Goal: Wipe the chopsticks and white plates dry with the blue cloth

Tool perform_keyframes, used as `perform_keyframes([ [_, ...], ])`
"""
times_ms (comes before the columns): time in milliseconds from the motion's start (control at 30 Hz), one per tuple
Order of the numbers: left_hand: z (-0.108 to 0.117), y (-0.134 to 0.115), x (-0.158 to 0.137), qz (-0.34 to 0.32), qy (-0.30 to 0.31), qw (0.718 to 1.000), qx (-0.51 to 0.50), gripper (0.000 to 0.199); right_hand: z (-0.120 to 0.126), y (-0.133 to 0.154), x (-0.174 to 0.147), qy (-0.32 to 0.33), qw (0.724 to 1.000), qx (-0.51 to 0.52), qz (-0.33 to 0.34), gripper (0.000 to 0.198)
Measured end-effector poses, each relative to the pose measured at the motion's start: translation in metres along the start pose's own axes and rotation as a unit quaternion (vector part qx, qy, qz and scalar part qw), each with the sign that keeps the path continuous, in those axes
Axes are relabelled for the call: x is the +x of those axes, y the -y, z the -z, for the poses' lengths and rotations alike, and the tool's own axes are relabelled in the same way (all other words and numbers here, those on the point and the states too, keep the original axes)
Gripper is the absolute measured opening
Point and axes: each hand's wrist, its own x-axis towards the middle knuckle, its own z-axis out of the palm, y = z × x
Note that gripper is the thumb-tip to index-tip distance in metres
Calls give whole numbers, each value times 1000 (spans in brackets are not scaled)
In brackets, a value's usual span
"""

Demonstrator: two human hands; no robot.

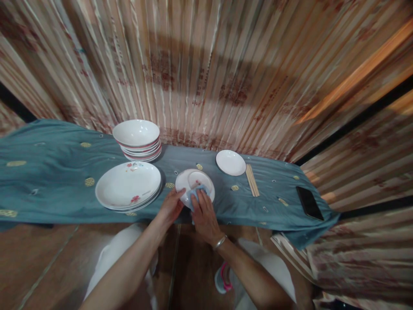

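Centrally, glossy round white dish (184, 179), inner ring curved, sat over creased teal tablecloth (190, 155); oval plates (127, 187) at its nine o'clock. Left hand (172, 206) clamped rim at eight; right hand (205, 217), fingers together, pressed blue cloth (200, 188).

1. Near the front edge of the table (64, 172), the right hand (205, 217) hid much of the blue cloth (203, 188) and part of the white dish (182, 180).
2. Some fingers of the left hand (172, 206) were hidden beneath it.
3. Near the back edge, the top bowl (137, 132) covered the lower pieces' insides.
4. The left end was cut off.
5. Lettering on the curtain (180, 51) was blurred.
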Motion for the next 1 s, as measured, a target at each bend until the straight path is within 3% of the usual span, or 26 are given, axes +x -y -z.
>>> perform_keyframes([
  [100,1,0,0,22,1,999,-25,18,1,6,11,20,999,-21,45,53],
  [267,2,2,1,28,1,998,-51,29,12,13,39,55,996,15,69,47],
  [467,1,6,2,12,60,997,-40,39,21,7,70,61,995,83,13,45],
  [700,3,10,4,8,30,999,-32,36,15,-13,86,90,989,109,-53,43],
  [833,4,11,6,23,13,1000,-15,32,10,-30,86,79,987,102,-92,44],
  [1000,5,9,2,13,55,998,13,32,7,-43,66,36,983,113,-140,43],
])
